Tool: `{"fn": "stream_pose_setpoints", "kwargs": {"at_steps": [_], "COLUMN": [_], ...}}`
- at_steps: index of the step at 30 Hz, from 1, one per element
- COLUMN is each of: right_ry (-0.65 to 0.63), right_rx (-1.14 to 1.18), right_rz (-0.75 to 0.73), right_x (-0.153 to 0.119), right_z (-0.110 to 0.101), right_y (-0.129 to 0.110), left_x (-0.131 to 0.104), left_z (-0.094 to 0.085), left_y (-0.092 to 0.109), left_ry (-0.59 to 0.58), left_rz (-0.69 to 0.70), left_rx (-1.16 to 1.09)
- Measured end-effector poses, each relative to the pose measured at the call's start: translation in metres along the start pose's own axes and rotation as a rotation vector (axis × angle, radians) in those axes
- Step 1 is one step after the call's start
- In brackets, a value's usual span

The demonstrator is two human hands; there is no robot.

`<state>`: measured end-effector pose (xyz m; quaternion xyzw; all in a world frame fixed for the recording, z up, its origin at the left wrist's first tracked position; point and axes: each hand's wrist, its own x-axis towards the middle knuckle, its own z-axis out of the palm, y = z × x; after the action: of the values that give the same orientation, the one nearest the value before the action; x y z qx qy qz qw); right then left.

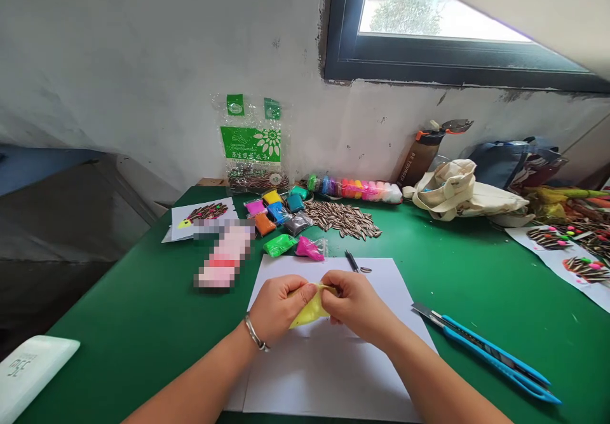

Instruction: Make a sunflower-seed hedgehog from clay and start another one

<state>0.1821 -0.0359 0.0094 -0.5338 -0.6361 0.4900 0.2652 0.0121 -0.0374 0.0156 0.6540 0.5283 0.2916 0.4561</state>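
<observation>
Both hands meet above white paper [328, 373] on a green table. My left hand [279, 306], with a silver bracelet at the wrist, is closed on the left side of a yellow packet [312, 307]. Fingers of my right hand [355, 300] pinch the packet's upper right edge. Just beyond the hands, a black pen [351, 260] lies at the paper's top edge with a sunflower seed [366, 269] beside it. A green packet [279, 245] and a pink packet [310, 248] rest behind the paper.
A blue utility knife [495, 354] lies right of the paper. Farther back are a seed pile [340, 217], coloured clay packets [275, 211], a seed bag [255, 157], a bottle [420, 157] and a cloth bag [464, 192]. A white device [35, 373] sits at the left front.
</observation>
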Motion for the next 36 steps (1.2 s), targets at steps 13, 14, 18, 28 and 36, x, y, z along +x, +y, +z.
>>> {"fn": "stream_pose_setpoints", "kwargs": {"at_steps": [13, 14, 18, 28, 36], "right_ry": [-0.174, -0.191, -0.187, -0.195, -0.159], "right_rx": [0.138, 0.121, 0.075, 0.204, 0.229], "right_rz": [0.010, 0.015, 0.003, 0.011, 0.021], "right_x": [0.000, 0.000, -0.002, -0.001, 0.001], "right_z": [-0.003, -0.003, -0.002, -0.010, -0.004], "right_y": [0.000, 0.002, 0.008, -0.006, 0.003], "left_x": [0.001, 0.001, 0.001, 0.002, 0.003], "left_z": [-0.004, -0.003, -0.001, -0.005, -0.005], "left_y": [-0.003, -0.003, -0.002, 0.001, 0.000], "left_ry": [0.062, 0.060, 0.052, 0.062, 0.054], "left_rz": [0.003, 0.010, 0.028, -0.041, -0.018], "left_rx": [0.035, 0.056, 0.097, -0.042, -0.043]}}
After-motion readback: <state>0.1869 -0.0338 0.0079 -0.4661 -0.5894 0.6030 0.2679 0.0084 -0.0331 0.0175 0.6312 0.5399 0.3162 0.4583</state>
